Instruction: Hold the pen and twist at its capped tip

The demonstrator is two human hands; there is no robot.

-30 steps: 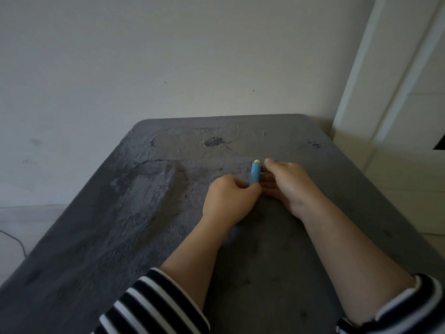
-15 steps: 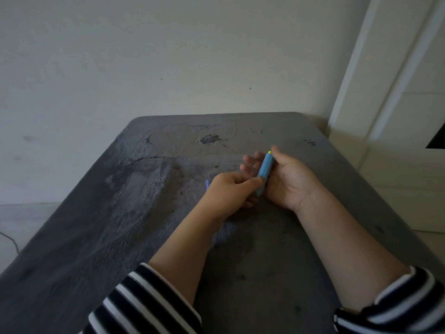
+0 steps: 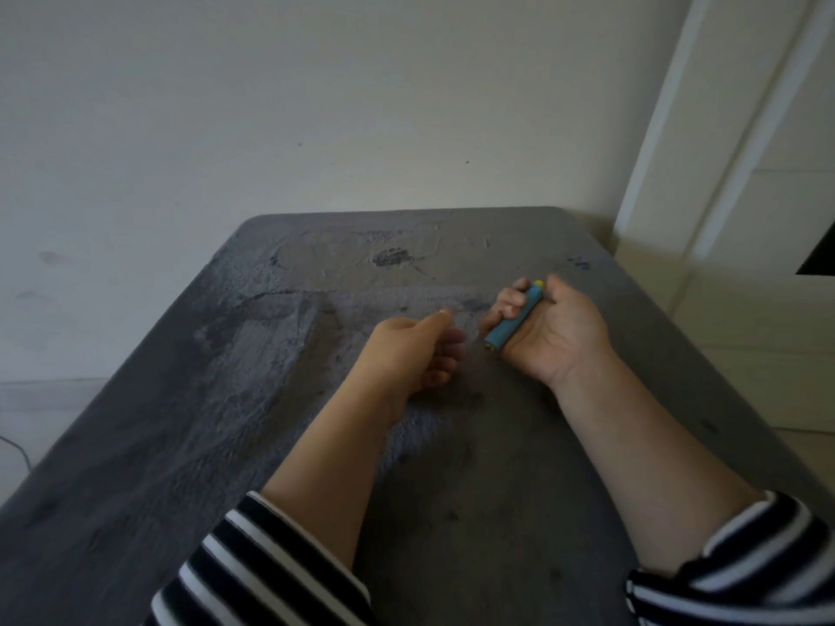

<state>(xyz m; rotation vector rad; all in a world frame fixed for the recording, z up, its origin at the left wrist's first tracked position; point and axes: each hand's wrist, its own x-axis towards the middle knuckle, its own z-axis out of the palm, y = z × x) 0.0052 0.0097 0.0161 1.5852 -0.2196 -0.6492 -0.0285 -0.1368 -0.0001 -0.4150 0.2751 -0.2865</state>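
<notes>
Two hands: right hand (image 3: 558,334) grips smooth blue cylinder (image 3: 515,321); left hand (image 3: 406,352) curled, blurred, contents unclear.

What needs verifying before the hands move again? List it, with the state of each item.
1. Right hand grips the blue tube securely, fingers curled round it: ok.
2. Tube's near end is exposed, facing the left hand: ok.
3. Left hand holds something: cannot tell, motion blur.
4. Hands are apart, not touching: ok.
5. Grey padded surface under the hands shows no loose part: cannot tell, dim and mottled.
</notes>
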